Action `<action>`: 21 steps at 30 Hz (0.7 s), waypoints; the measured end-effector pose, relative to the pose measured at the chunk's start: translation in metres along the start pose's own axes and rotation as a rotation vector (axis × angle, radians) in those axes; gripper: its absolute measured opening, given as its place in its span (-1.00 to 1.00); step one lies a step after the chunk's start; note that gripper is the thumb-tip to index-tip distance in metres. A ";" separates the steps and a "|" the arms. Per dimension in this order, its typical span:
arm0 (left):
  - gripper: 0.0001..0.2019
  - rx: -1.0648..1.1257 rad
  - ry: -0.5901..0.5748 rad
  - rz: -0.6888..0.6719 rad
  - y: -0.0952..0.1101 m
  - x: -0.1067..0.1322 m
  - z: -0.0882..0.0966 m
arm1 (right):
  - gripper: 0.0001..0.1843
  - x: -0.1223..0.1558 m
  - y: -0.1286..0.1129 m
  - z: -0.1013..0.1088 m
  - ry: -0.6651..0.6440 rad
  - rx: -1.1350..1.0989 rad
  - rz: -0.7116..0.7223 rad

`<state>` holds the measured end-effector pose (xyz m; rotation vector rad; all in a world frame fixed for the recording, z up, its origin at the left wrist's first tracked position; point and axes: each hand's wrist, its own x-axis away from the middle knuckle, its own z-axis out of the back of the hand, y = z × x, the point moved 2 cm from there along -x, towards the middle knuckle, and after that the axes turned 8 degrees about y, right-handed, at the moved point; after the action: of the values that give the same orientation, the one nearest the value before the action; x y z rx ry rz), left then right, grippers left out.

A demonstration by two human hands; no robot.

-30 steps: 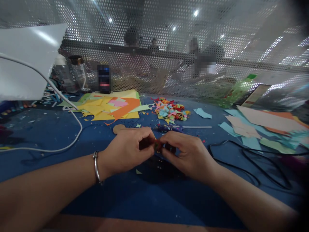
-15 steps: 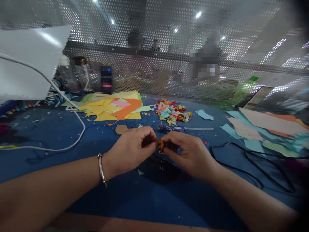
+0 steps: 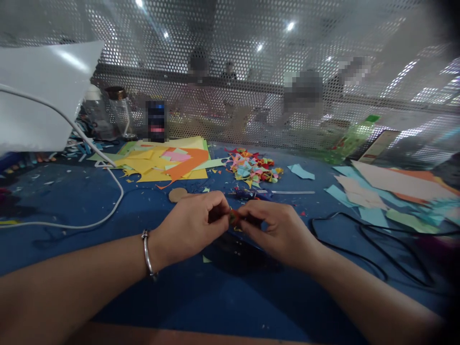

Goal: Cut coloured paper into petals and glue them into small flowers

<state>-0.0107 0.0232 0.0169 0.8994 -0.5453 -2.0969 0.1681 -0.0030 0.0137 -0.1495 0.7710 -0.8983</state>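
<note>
My left hand (image 3: 192, 227) and my right hand (image 3: 278, 229) meet over the blue table (image 3: 108, 211), fingers curled. Both pinch a small orange-red paper piece (image 3: 234, 218) between their fingertips; most of it is hidden by the fingers. A silver bangle (image 3: 146, 249) sits on my left wrist. Just beyond the hands lie a round brown disc (image 3: 177, 194) and a pile of small folded coloured paper pieces (image 3: 253, 166).
Yellow and orange paper sheets (image 3: 168, 160) lie at the back left, pastel sheets (image 3: 388, 191) at the right. A white cable (image 3: 108, 211) loops on the left, a black cable (image 3: 362, 239) on the right. A perforated metal screen (image 3: 251, 72) closes the back; jars (image 3: 118, 110) stand against it.
The hands stay together at the same spot; the fingers have shifted slightly on the small paper piece. The camera view drifted a little.
</note>
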 end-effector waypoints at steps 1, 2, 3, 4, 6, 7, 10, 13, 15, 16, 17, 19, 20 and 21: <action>-0.95 -0.009 0.010 -0.006 0.000 0.000 0.000 | -0.81 0.000 0.000 0.000 0.004 -0.006 0.000; -0.95 -0.010 0.012 -0.005 0.000 0.000 0.000 | -0.82 0.000 0.000 0.000 0.004 -0.012 0.001; -0.96 -0.001 0.007 0.002 0.000 -0.001 0.000 | -0.83 0.000 0.000 0.000 0.006 -0.018 0.005; -0.96 0.017 -0.003 0.014 -0.001 -0.001 -0.001 | -0.83 0.000 -0.001 0.000 0.004 -0.021 0.012; -0.97 0.070 -0.041 0.055 -0.003 0.000 -0.001 | -0.83 0.001 -0.002 0.000 -0.003 -0.021 0.027; -0.97 0.097 -0.060 0.076 -0.004 -0.001 -0.001 | -0.82 0.001 -0.002 0.000 -0.005 -0.018 0.034; -0.95 0.153 -0.101 0.112 -0.008 -0.001 -0.001 | -0.81 0.001 -0.004 0.002 -0.010 -0.015 0.037; -0.94 0.190 -0.113 0.096 -0.009 -0.002 -0.002 | -0.82 0.001 -0.004 0.002 -0.003 -0.019 0.034; -0.93 0.207 -0.107 0.090 -0.009 -0.002 -0.003 | -0.83 0.001 -0.004 0.003 0.000 -0.025 0.031; -0.93 0.213 -0.102 0.097 -0.008 -0.001 -0.004 | -0.83 0.001 -0.003 0.003 0.003 -0.028 0.027; -0.92 0.217 -0.094 0.112 -0.008 -0.001 -0.004 | -0.84 0.001 -0.003 0.003 0.004 -0.029 0.021; -0.92 0.237 -0.079 0.156 -0.007 0.001 -0.005 | -0.84 0.001 -0.002 0.003 0.011 -0.030 0.014; -0.92 0.256 -0.072 0.180 -0.007 0.001 -0.006 | -0.84 0.001 -0.002 0.003 0.016 -0.030 0.015; -0.92 0.278 -0.069 0.203 -0.007 0.002 -0.006 | -0.83 0.001 -0.002 0.003 0.020 -0.033 0.017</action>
<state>-0.0100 0.0254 0.0079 0.8861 -0.9425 -1.9024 0.1691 -0.0058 0.0161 -0.1627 0.8045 -0.8725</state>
